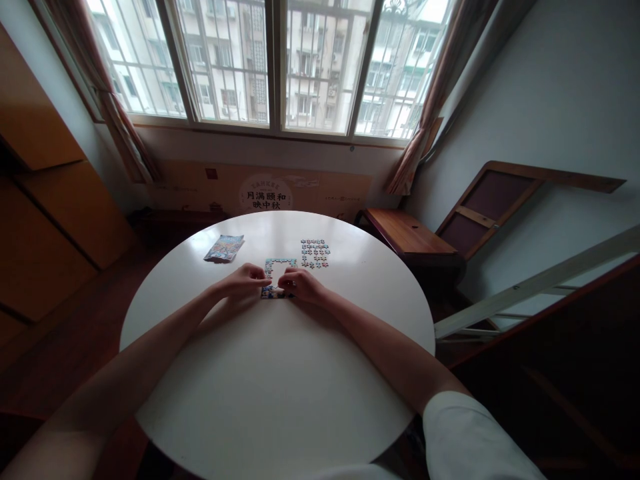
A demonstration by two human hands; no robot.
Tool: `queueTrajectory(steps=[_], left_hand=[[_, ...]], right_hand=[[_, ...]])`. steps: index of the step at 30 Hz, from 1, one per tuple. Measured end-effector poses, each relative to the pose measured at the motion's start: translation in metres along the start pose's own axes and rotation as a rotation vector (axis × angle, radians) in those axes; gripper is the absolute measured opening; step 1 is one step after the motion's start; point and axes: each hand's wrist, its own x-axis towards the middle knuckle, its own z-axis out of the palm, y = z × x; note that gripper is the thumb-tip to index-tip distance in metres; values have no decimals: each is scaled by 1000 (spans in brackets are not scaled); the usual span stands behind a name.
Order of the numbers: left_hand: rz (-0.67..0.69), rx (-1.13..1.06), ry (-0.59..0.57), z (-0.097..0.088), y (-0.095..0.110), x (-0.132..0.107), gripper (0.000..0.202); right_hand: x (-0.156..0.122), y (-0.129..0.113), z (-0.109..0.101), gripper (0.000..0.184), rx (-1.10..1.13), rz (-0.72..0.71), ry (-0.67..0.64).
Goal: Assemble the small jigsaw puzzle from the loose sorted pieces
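A partly assembled jigsaw puzzle [273,292] lies on the white round table [270,373], its border joined around a bare white middle. My left hand [249,279] rests at the puzzle's left side, fingers pinched together over its edge; whatever is between the fingertips is too small to make out. Over the right part of the puzzle, my right hand [300,283] is closed with its fingertips pressed together above the inner gap. Its fingers hide what they may hold. Loose puzzle pieces [315,252] are laid out in rows just beyond my right hand.
A colourful printed packet [225,248] lies on the table at the back left. Behind the table stands a long printed cardboard panel [200,187] below the window. A wooden bench [410,231] is at the right, near a white slanted rail [540,283].
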Motion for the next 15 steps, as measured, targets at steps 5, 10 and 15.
queueTrajectory(steps=[5,10,15], left_hand=[[-2,7,-12,0,1,1,36],[6,13,-14,0,1,1,37],[22,19,-21,-1,-1,1,36]], right_hand=[[-1,0,0,10,0,-10,-6],[-1,-3,-1,10,3,-7,-25],[0,-5,-2,10,-8,-41,-35]])
